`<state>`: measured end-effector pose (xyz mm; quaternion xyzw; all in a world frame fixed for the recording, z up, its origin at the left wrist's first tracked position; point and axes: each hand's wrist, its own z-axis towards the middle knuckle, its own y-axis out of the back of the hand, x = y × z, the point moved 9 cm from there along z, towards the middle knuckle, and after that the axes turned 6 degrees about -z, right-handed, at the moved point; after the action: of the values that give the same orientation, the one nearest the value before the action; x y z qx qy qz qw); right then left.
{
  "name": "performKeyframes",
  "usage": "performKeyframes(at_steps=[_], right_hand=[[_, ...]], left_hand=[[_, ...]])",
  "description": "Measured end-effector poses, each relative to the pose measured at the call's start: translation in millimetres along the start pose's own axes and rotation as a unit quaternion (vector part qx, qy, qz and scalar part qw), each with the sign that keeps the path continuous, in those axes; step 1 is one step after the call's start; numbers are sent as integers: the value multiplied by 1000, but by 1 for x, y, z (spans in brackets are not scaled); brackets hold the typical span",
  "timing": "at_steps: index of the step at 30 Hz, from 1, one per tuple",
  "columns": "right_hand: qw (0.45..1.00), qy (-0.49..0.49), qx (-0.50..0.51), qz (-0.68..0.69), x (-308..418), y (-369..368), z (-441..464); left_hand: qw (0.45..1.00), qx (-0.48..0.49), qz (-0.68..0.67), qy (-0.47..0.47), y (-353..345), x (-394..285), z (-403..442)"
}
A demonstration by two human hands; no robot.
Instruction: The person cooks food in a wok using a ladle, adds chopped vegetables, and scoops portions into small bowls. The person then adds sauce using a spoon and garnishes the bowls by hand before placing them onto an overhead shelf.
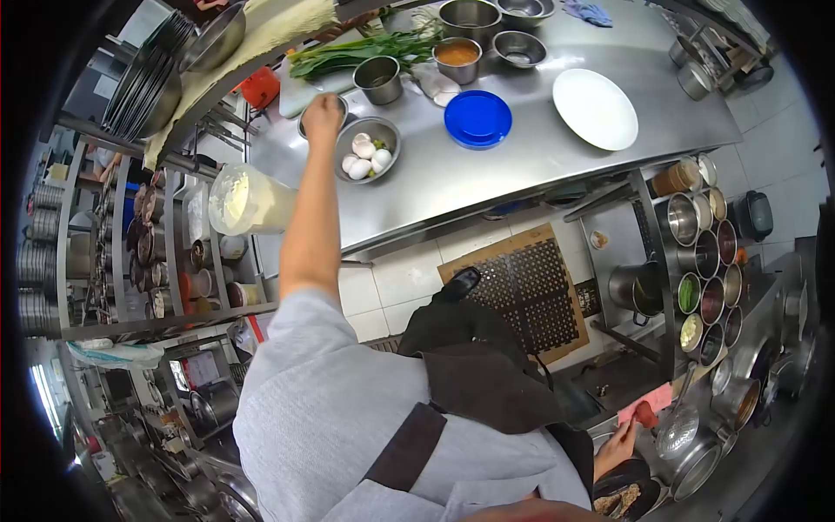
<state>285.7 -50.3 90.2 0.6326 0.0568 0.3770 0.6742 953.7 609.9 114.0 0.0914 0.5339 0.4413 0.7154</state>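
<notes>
My left hand (323, 114) is stretched out over the steel table with its fingers curled closed. It is at a small metal bowl (304, 130), mostly hidden behind the hand, so what the fingers hold does not show. Beside it is a metal bowl (390, 137) of white eggs (380, 160), broken shells and some green bits. At the lower right, my right hand (616, 449) closes on a small red object (645, 414) at a pink cloth (644, 402). Near that hand are a dark wok (642, 477) with brownish food and a perforated ladle (678, 432).
On the steel table (417, 204) are leafy greens (357, 56), a pot of orange liquid (457, 59), a blue lid (477, 119) and a white plate (595, 110). A plastic tub (248, 204) stands left. Ingredient containers (706, 252) line the right; a rubber mat (522, 291) covers the floor.
</notes>
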Motion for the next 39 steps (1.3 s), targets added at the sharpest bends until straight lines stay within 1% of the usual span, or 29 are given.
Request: performKeyframes(at_steps=[1, 2, 3, 4, 5, 6, 7, 8, 9, 10, 11, 12, 13, 14, 15, 16, 17, 18, 19, 21, 23, 25, 27, 29, 31, 33, 35, 37, 39], right_hand=[[1000, -3, 1, -2, 13, -14, 6], [999, 29, 14, 8, 19, -23, 9], [998, 55, 22, 14, 19, -20, 6], [1000, 3, 10, 1, 6, -10, 3], [999, -52, -6, -9, -8, 4, -1], [988, -142, 14, -62, -28, 17, -8], [983, -172, -1, -69, -40, 33, -20], [976, -164, -37, -140, -45, 51, -31], [961, -160, -68, -213, -54, 69, -46], [952, -166, -92, -240, -75, 83, -66], [939, -180, -117, -269, -98, 95, -92], [932, -215, -148, -250, -127, 105, -122], [919, -266, -136, -256, -131, 118, -144], [904, -280, -168, -275, -128, 132, -169], [879, -366, -158, -261, -131, 144, -196], [872, -375, -193, -248, -136, 152, -227], [850, -419, -200, -250, -125, 162, -249], [825, -469, -203, -240, -132, 165, -284], [807, -504, -206, -231, -141, 165, -311], [774, -535, -223, -256, -140, 167, -349], [751, -553, -233, -274, -154, 164, -361], [761, -552, -245, -237, -158, 149, -377], [777, -589, -179, -134, -174, 130, -377], [766, -610, -164, -118, -175, 132, -365], [765, -620, -143, -98, -185, 129, -365], [753, -634, -137, -108, -195, 118, -363], [759, -621, -147, -128, -201, 114, -369], [757, -633, -140, -77, -202, 114, -369], [737, -658, -130, -84, -197, 121, -362]], left_hand=[[988, 42, 122, -87, -10, 19, 22], [951, 92, 241, -174, -25, 45, 36], [852, 311, 411, -90, -50, 84, 54], [932, 184, 312, -26, -21, 53, 62], [971, 100, 188, -107, -6, 2, 54], [976, 31, 73, -205, 10, -49, 39], [983, 115, 16, -145, -4, -67, 24], [975, 203, -36, -86, -19, -89, -1], [951, 281, -118, -42, -43, -103, -39], [933, 342, -114, 0, -65, -131, -90], [879, 429, -208, -27, -113, -131, -145], [816, 516, -261, 17, -151, -137, -214], [607, 673, -389, 163, -184, -148, -311], [623, 747, -188, 140, -226, -102, -384], [540, 790, -41, -286, -255, -71, -459], [449, 834, 90, -307, -256, -67, -498], [362, 844, 226, -324, -251, -65, -534], [483, 794, 147, -340, -265, -106, -548], [525, 799, -1, -294, -273, -149, -559], [485, 833, -13, -265, -277, -232, -592], [483, 751, 5, -451, -335, -284, -624], [498, 712, -74, -489, -335, -368, -647], [475, 723, -123, -487, -339, -431, -691], [436, 733, -95, -514, -307, -496, -744], [349, 783, -175, -484, -288, -551, -808], [313, 761, -188, -536, -260, -617, -867], [294, 706, -197, -614, -247, -681, -932], [258, 701, -212, -630, -234, -740, -1004], [238, 631, -256, -693, -231, -792, -1086]])
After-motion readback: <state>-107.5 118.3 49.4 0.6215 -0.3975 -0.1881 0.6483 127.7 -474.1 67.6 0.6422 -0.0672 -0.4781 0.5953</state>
